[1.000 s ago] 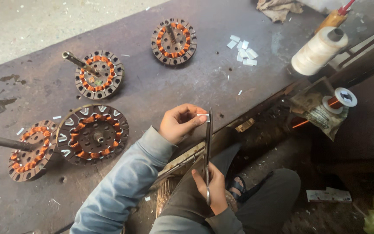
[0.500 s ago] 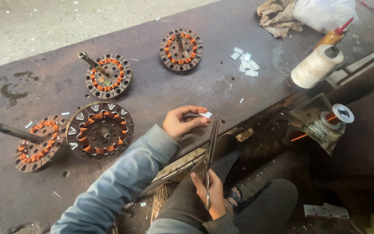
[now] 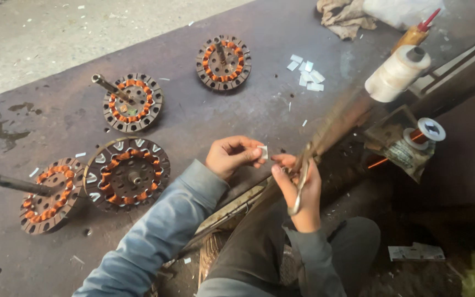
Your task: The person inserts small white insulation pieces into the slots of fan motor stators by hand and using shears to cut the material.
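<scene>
My left hand pinches a small white paper piece between thumb and fingers, just above the near edge of the dark metal table. My right hand is right beside it, its fingertips touching the same piece. That hand also grips long scissors, whose blurred blades point up and to the right. A wound stator with copper coils and white slot papers lies left of my left hand.
Three more copper-wound stators lie on the table, two with shafts. Cut white paper pieces, a white thread spool, a copper wire spool and a rag sit to the right.
My right hand rose from my lap to meet the left hand. The scissors swung from upright to pointing up-right. The view shifted slightly.
</scene>
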